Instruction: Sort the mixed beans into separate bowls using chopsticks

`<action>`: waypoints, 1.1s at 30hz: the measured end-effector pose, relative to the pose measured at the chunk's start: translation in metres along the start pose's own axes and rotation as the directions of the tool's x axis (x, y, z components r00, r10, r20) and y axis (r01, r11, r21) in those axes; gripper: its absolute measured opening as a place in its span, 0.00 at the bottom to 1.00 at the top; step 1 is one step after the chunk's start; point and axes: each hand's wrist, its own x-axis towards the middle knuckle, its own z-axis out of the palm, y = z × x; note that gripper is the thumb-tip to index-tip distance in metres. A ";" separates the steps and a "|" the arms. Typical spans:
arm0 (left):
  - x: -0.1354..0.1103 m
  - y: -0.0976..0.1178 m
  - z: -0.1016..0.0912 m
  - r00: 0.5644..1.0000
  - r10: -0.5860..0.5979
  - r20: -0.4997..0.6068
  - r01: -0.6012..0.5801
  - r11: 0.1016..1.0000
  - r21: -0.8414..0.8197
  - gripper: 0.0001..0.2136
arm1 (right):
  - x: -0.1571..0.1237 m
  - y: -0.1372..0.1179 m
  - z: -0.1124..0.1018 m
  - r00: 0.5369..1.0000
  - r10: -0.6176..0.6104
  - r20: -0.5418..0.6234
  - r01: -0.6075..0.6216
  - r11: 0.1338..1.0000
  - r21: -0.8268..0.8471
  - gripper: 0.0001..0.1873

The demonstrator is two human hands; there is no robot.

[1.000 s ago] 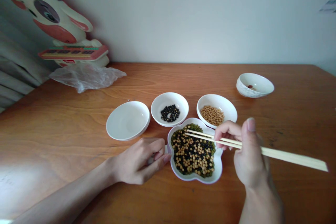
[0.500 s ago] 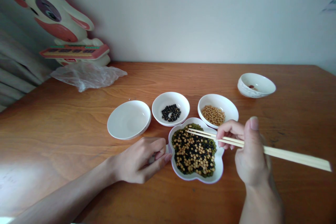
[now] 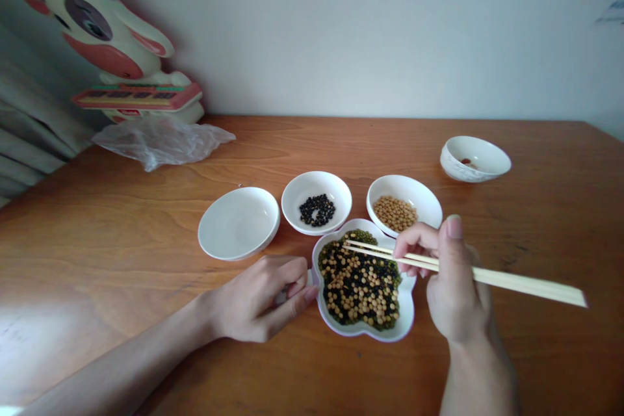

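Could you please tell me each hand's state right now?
Left hand: closed on the handle of the scalloped dish.
Right hand: holding chopsticks, tips at the mixed beans.

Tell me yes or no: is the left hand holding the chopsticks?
No, the chopsticks are in the right hand, while the left hand grips the dish by its handle.

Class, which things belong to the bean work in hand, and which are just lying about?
Belong to the job: chopsticks; scalloped dish; black bean bowl; yellow bean bowl; probably leftmost white bowl.

Seemingly lying about: cow toy; plastic bag; far right bowl.
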 end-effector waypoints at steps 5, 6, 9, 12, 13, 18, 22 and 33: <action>0.000 -0.002 0.001 1.000 0.009 -0.006 -0.009 1.000 -0.015 0.11 | 0.001 0.002 -0.003 0.998 -0.047 -0.035 0.047 0.999 -0.008 0.43; -0.001 -0.002 0.001 1.000 0.000 -0.007 0.000 1.000 -0.028 0.12 | 0.000 0.001 -0.004 0.997 -0.055 -0.049 0.054 0.999 -0.004 0.44; -0.003 -0.004 0.004 0.998 -0.053 -0.022 0.051 0.993 -0.103 0.13 | -0.004 -0.005 -0.009 0.984 -0.073 -0.161 0.076 0.997 0.018 0.45; -0.005 -0.005 0.007 0.996 -0.093 -0.007 0.091 0.984 -0.155 0.13 | -0.008 -0.009 -0.017 0.930 -0.100 -0.353 0.123 0.991 0.045 0.45; -0.006 -0.006 0.007 0.995 -0.096 -0.004 0.094 0.983 -0.160 0.13 | -0.008 -0.008 -0.020 0.905 -0.104 -0.412 0.136 0.989 0.050 0.45; -0.008 -0.008 0.009 0.997 -0.075 -0.022 0.072 0.992 -0.108 0.12 | -0.005 -0.001 -0.031 0.805 -0.102 -0.585 0.149 0.988 0.034 0.43; -0.005 -0.009 0.008 0.999 -0.033 -0.015 0.032 0.996 -0.078 0.12 | -0.001 0.002 -0.028 0.797 -0.077 -0.599 0.110 0.994 0.018 0.43; -0.006 -0.012 0.007 1.000 -0.003 -0.009 0.003 1.000 -0.006 0.11 | -0.008 -0.002 -0.037 0.839 -0.090 -0.536 0.157 0.984 0.080 0.43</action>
